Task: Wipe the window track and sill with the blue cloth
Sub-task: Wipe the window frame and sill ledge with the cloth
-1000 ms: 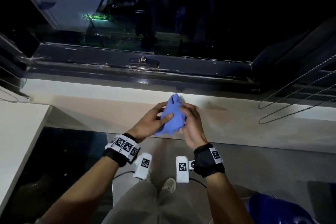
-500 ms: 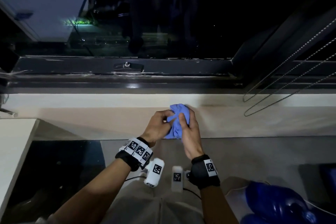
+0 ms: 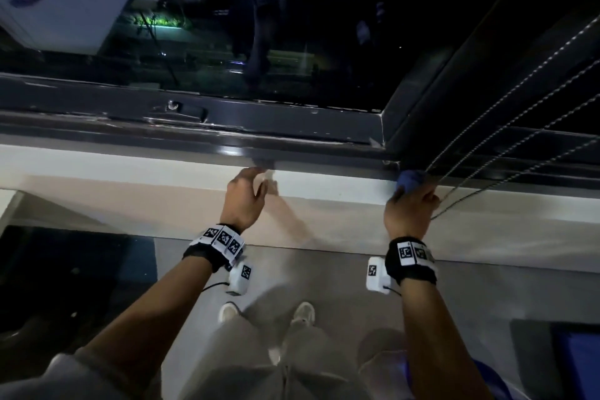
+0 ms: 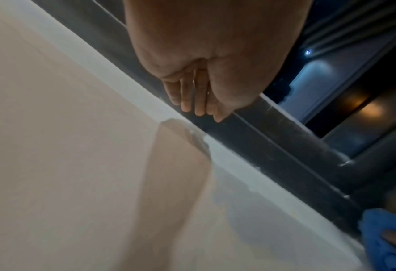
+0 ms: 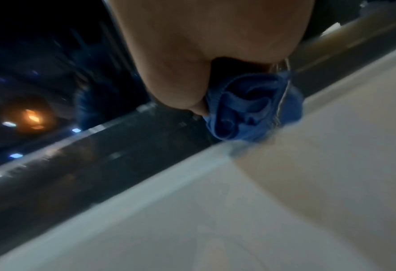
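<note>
Both my arms reach forward to the window. My left hand (image 3: 244,196) is relaxed, its straight fingers (image 4: 187,99) touching the dark window track (image 3: 292,148). My right hand (image 3: 409,204) grips the bunched blue cloth (image 3: 411,179), pressed where the track meets the white sill (image 3: 130,169), beside the blind cords (image 3: 519,153).

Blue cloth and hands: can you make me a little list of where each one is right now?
blue cloth: bunched up, pressed at the edge where the white sill meets the dark window track
right hand: grips the cloth, next to the blind cords
left hand: holds nothing, fingers straight, tips at the track edge
window: dark outside, lights reflected
</note>
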`<state>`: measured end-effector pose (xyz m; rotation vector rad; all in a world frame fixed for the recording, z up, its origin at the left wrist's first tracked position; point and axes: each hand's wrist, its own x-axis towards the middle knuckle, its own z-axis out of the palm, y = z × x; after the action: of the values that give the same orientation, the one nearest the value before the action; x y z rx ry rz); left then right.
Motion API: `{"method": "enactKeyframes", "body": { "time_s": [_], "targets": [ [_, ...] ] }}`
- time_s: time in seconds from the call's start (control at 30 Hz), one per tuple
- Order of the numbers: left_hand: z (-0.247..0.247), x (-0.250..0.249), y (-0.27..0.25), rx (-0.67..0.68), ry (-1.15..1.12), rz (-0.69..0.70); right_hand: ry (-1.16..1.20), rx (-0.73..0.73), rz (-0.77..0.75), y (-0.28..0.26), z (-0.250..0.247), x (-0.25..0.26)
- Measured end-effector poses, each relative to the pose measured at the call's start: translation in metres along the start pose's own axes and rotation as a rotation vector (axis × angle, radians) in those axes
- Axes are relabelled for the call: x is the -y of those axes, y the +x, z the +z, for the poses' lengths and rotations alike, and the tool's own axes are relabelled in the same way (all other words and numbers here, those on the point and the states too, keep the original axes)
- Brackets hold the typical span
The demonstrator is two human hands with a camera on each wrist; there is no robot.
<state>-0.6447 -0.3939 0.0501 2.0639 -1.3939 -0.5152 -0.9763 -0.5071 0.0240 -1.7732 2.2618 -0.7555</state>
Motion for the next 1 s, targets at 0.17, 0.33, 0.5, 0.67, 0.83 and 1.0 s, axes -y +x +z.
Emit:
{"method": "enactKeyframes", "body": {
  "time_s": [0.17,0.33,0.5,0.67,0.83,1.0],
  "targets": [
    [0.016,0.023,-0.006,0.023,0.076,0.117,-0.257,0.048,-0.092,-0.015,0.024,-0.006],
    [0.023,0.029,-0.008,0.009,0.102,0.126,-0.051,0.118,-0.298,-0.044,0.045,0.012],
    [0.023,0.035,-0.008,0.037,0.088,0.116,-0.069,0.028,-0.166,-0.02,0.036,-0.003],
    [0.03,0.04,-0.01,0.044,0.084,0.097,0.041,0.121,-0.357,-0.071,0.059,0.047],
    [0.028,0.045,-0.018,0.126,0.142,0.13,0.141,0.12,-0.401,-0.049,0.048,0.048],
    [0.024,0.046,-0.022,0.113,0.174,0.203,0.017,0.046,-0.392,-0.075,0.058,0.039]
  ]
}}
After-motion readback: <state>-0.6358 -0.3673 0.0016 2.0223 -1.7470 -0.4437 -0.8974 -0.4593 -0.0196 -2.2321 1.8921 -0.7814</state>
